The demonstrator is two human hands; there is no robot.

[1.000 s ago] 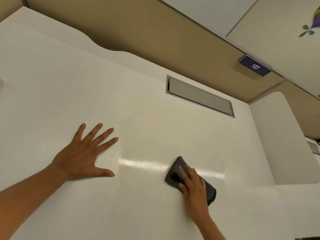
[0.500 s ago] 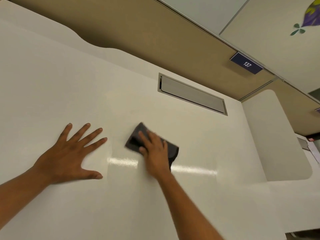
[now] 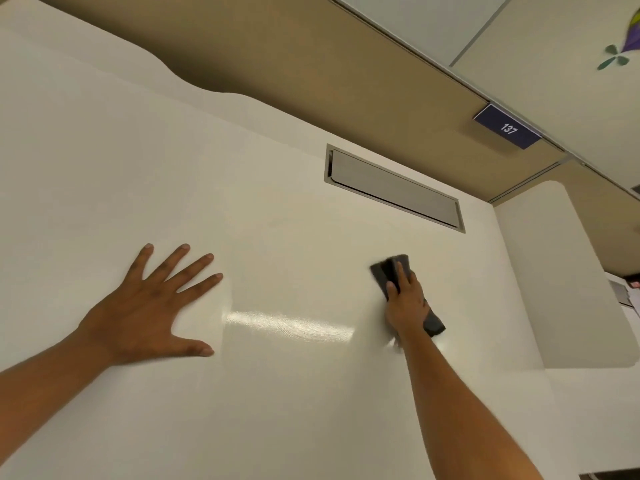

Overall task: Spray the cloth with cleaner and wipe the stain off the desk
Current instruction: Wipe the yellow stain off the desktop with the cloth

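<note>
The right hand (image 3: 407, 301) presses flat on a dark grey folded cloth (image 3: 393, 270) at the right of centre, its fingers stretched over the fabric rather than curled round it, the cloth lying against the glossy white table (image 3: 277, 410); the left hand (image 3: 152, 306) rests at the left of the frame, palm down, fingers spread wide, holding nothing; between the hands a streak of light glints on the surface; a grey rectangular recessed hatch (image 3: 393, 188) sits above the cloth; a dark blue tag reading 137 (image 3: 507, 128) hangs at upper right.
</note>
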